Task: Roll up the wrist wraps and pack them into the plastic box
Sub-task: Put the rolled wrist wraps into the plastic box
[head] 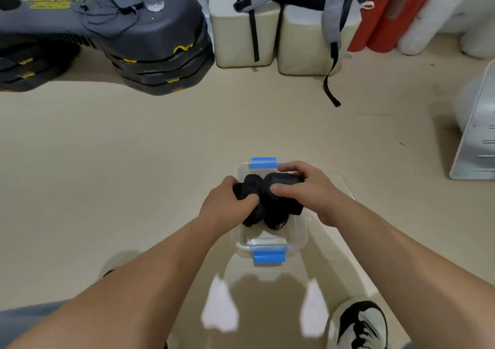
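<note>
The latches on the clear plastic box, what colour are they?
Bright blue latches, clearest in the head view.

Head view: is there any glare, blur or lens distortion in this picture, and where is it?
Head view: two bright white glare patches lie on the floor near the bottom edge; the wide-angle lens bends the step platform and stretches the forearms; the left hand and right hand on the black wrist wraps in the plastic box look slightly soft; the wraps show little detail.
</note>
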{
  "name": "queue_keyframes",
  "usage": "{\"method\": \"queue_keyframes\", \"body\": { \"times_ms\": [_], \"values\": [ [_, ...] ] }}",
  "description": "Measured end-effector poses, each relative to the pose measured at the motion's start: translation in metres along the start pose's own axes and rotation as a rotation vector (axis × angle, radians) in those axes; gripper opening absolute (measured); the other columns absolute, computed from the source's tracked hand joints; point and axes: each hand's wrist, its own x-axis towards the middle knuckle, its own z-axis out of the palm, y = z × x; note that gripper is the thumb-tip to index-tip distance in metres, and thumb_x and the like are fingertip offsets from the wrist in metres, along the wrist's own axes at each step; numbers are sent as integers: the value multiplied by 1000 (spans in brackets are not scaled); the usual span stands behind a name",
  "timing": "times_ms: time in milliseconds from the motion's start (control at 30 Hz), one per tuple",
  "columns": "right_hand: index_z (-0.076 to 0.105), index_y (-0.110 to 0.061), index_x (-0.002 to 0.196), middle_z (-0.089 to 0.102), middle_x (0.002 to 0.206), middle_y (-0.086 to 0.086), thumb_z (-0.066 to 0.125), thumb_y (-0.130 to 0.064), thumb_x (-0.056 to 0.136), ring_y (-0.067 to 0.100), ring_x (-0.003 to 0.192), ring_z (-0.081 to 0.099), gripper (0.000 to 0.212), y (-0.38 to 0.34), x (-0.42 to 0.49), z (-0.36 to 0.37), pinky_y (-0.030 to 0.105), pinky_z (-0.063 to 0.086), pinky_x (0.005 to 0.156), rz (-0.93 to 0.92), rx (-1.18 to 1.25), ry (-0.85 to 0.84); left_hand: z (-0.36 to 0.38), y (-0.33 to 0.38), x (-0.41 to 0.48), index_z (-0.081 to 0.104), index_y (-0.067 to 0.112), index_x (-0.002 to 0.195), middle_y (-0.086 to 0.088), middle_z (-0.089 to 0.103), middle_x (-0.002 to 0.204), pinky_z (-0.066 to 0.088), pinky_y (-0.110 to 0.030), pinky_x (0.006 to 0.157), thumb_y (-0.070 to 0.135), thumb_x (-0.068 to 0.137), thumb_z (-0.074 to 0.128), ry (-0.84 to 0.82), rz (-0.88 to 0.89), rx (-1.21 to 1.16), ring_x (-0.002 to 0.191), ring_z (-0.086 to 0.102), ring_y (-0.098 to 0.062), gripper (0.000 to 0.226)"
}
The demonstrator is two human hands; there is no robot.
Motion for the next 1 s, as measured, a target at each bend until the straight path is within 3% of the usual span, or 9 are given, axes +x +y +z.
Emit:
{"method": "queue_keyframes", "body": {
  "times_ms": [133,233,433,500,667,833,900,1000],
  "values": [
    [57,-29,131,63,117,-4,87,-15,75,16,101,67,65,8,2,-10,33,60,85,-16,-560,-247,11,2,8,59,32,116,10,69,100,59,-37,87,47,79,69,-133,70,308,95,68,-17,40],
    [51,-27,138,64,119,-1,81,-18,80,20,103,66,66,16,11,2,31,56,81,13,-759,-385,21,0,17,63,32,113,9,71,103,59,-41,93,42,81,69,-286,94,456,99,68,-18,34],
    [58,-25,121,67,110,1,65,-26,89,20,101,67,34,34,37,20,34,55,84,88,-807,-429,36,-4,38,58,26,123,1,69,113,57,-42,97,37,89,64,-418,89,618,104,66,-24,36],
    [55,-22,127,66,116,4,65,-31,89,22,103,67,40,39,47,25,38,59,86,150,-813,-455,41,-6,45,56,25,126,-1,67,114,58,-41,96,32,90,63,-472,78,671,103,66,-24,37],
    [58,-22,129,66,119,12,65,-33,88,35,99,72,44,52,57,32,45,67,67,342,-772,-574,59,-12,49,51,25,127,1,64,108,55,-39,83,26,88,66,-523,182,890,93,61,-26,42],
    [57,-27,129,68,118,7,75,-37,83,32,95,75,50,59,59,32,42,66,59,285,-710,-541,58,-20,49,48,27,133,5,56,99,52,-36,77,25,88,69,-478,253,872,88,57,-25,49],
    [59,-30,126,68,115,1,76,-37,84,27,97,74,46,62,50,32,40,66,65,178,-708,-493,58,-27,46,48,27,134,4,59,100,51,-36,76,27,89,69,-447,269,849,88,57,-24,50],
    [54,-28,136,66,125,-2,75,-35,89,23,112,66,52,64,36,31,39,58,92,50,-871,-473,60,-35,37,46,26,135,1,66,105,54,-38,74,32,92,68,-411,296,845,89,60,-26,49]
  ]
}}
